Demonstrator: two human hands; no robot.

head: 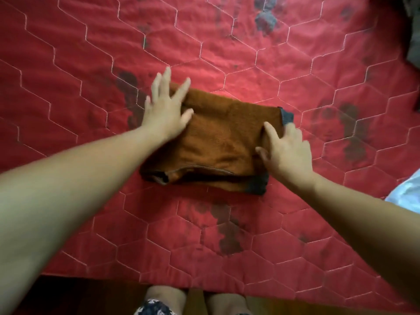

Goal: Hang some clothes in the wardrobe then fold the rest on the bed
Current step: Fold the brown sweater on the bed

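A rust-brown garment with dark grey cuffs (218, 142) lies folded into a compact rectangle in the middle of the red quilted bed (91, 64). My left hand (167, 105) rests flat on its far left corner, fingers spread and straight. On the right edge of the garment my right hand (287, 151) lies with its fingers extended, just below a grey cuff. Neither hand grips the fabric.
A pale white-blue cloth (406, 194) shows at the right edge of the bed. Dark fabric (412, 48) lies at the top right corner. The bed's near edge runs along the bottom, with my legs and the wooden floor (68, 296) below it.
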